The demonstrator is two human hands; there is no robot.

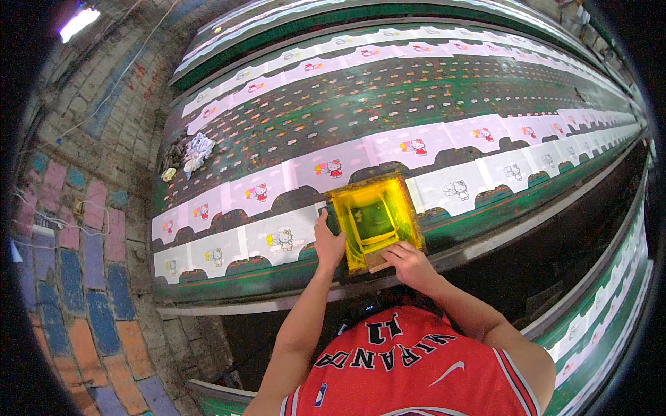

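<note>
A screen-printing frame [414, 220] smeared with yellow ink lies over the near row of white cloth pieces [284, 244]. Through its mesh a green rectangle shows. At the frame's left side, my left hand [329, 243] grips its edge. My right hand [408, 265] is closed on a squeegee [377, 261] at the frame's near end; its blade is partly hidden. Cloth pieces left of the frame carry a cartoon cat outline with yellow patches, while those on the right [458, 195] show mostly grey outlines.
Behind the frame runs a row of cloth pieces [331, 166] with red-dressed cartoon cats. They lie on a long green printing table [291, 118] spotted with ink. Crumpled rags [198, 152] sit at its left end. Painted bricks [90, 277] pave the floor at left. Another printing table [596, 353] stands at lower right.
</note>
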